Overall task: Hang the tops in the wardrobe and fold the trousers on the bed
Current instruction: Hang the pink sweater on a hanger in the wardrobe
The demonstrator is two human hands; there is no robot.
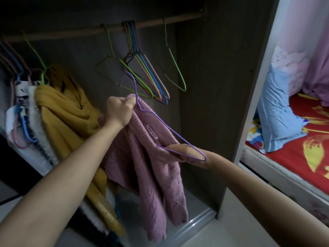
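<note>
While clenching the pink sweater point(147, 166) collar and purple hanger point(135, 91) neck in the left hand point(121, 111), below the wardrobe rail point(71, 32), ease the wire end pinched by the right hand point(188, 155) into the shoulder. Avoid stretching the knit.

L hand point(120, 111) is gripping pink sweater point(147, 166) collar w/ purple wire hanger point(160, 122) neck, below wardrobe rail point(89, 32). R hand point(188, 154) is pinching sweater's neck edge by hanger's lower end. Some empty hangers point(147, 75) and mustard top point(67, 111) are hanging on rail.
</note>
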